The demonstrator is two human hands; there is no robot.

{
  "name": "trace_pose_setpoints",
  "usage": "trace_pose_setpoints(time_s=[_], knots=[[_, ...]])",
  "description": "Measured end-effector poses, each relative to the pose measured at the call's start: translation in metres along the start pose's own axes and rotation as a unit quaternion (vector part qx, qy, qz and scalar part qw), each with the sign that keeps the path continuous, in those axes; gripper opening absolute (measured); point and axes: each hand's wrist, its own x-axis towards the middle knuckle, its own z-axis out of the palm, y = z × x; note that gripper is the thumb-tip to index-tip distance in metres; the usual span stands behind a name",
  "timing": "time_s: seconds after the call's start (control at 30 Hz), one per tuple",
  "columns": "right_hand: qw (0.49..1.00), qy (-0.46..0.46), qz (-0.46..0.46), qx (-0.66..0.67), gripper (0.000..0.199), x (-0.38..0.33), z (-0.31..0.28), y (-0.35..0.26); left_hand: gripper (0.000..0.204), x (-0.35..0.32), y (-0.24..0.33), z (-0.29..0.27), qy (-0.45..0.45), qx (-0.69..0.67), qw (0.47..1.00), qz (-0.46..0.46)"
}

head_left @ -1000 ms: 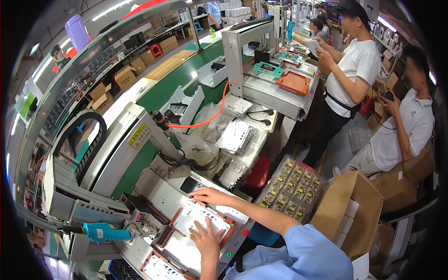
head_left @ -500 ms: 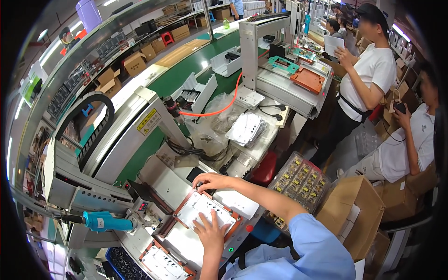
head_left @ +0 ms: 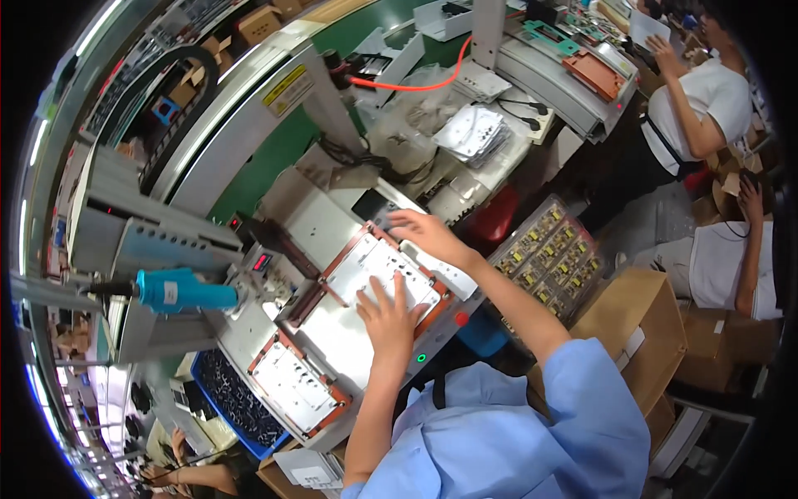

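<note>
A flat white panel (head_left: 366,264) with small holes and dark spots lies in an orange-red fixture (head_left: 440,291) on the machine bed. My left hand (head_left: 387,323) rests on the panel's near part, fingers spread flat, with nothing in it. Beyond the panel's far right corner is my right hand (head_left: 432,237), its fingers stretched toward a dark rectangular tray (head_left: 374,208). Those fingertips are slightly blurred, and I make out nothing held in them. A second white panel (head_left: 291,387) sits in another orange-red fixture at the near left.
A teal cylindrical tool (head_left: 187,291) is mounted on the machine at left. Below it stands a blue bin (head_left: 264,452) of small black parts. Right of my arm are a clear tray of yellow-and-metal parts (head_left: 544,258) and a cardboard box (head_left: 657,320). Other people are at right and lower left.
My right hand has come off the panel's far corner and moved right, its fingers straighter. My left hand stays on the panel. The whole view has shifted and turned downward.
</note>
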Motion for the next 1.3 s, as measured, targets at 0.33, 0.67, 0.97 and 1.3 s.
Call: trace_pose_setpoints(time_s=[0.33, 0.67, 0.97, 1.3], knots=[[0.949, 0.256, -0.027, -0.185, 0.024, -0.152, 0.042, -0.017, 0.067, -0.015, -0.011, 0.002, 0.03, -0.038, 0.998, 0.026], [0.928, 0.253, -0.12, -0.246, 0.016, -0.158, 0.048, -0.001, 0.071, -0.016, -0.01, 0.022, 0.093, -0.026, 0.995, 0.014], [0.93, 0.202, -0.139, -0.274, 0.017, -0.163, 0.047, -0.006, 0.065, -0.022, -0.015, 0.02, 0.109, -0.059, 0.992, 0.01], [0.951, 0.212, -0.099, -0.204, 0.021, -0.172, 0.052, -0.019, 0.035, -0.093, -0.037, -0.005, 0.074, -0.185, 0.972, 0.128]])
